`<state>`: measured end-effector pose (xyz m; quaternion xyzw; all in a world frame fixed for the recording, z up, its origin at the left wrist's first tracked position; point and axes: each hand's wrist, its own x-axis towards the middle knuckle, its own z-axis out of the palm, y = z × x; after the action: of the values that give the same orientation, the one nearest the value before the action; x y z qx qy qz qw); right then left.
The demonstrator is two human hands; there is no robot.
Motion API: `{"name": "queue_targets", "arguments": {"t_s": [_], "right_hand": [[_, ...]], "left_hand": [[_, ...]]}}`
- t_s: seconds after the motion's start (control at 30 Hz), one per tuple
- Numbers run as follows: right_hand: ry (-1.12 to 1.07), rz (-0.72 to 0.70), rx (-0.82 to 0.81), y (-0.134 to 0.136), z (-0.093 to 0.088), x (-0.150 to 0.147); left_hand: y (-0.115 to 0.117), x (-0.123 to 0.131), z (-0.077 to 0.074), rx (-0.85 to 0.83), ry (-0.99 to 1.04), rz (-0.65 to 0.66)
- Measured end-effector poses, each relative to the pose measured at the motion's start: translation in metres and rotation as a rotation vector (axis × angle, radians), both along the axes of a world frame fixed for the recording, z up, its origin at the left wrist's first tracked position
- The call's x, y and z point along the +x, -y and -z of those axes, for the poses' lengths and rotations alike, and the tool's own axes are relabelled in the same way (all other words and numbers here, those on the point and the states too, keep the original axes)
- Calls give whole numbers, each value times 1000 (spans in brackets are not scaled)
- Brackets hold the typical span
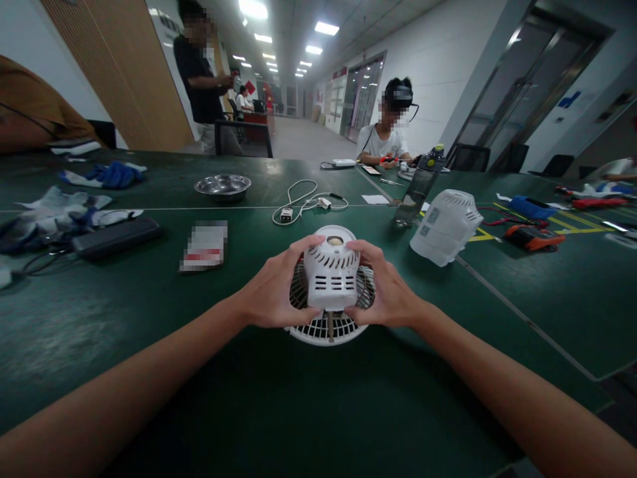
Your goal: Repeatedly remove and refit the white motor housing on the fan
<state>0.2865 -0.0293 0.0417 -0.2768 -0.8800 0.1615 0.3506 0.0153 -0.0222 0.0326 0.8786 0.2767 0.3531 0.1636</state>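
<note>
Here, two hands hold one white vented cover (334,267) between them, near the middle of the table (223,385).
The left hand (276,285) and right hand (393,285) each curve round one side, thumbs on the near edge; one round grille (328,342) sits beneath, whether touching the cover I cannot tell. Farther off: one metal bowl (223,188) left, one cable (286,215) mid-table, one bottle (417,189) and one white shell (442,229) right.

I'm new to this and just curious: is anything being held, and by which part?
Yes: the left hand and right hand hold a white slotted cover by its two sides, with a round grille beneath it.
</note>
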Motion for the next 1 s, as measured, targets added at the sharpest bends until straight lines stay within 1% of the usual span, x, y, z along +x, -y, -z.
{"name": "queue_targets", "arguments": {"t_s": [0.17,0.4,0.57,0.8,0.9,1.0], "right_hand": [[8,-12,-44,2,-5,1],[8,-77,-153,2,-9,5],[51,-68,-85,0,-10,7],[81,-20,-2,-2,-5,7],[74,-17,34,-1,-8,6],[73,-23,105,1,-15,1]], "left_hand": [[-3,-3,0,19,-26,1],[-8,-7,0,-19,-64,38],[-9,-8,1,7,-94,39],[-12,-10,7,11,-123,4],[-12,-10,7,14,-121,-12],[-11,-8,7,30,-110,-17]]}}
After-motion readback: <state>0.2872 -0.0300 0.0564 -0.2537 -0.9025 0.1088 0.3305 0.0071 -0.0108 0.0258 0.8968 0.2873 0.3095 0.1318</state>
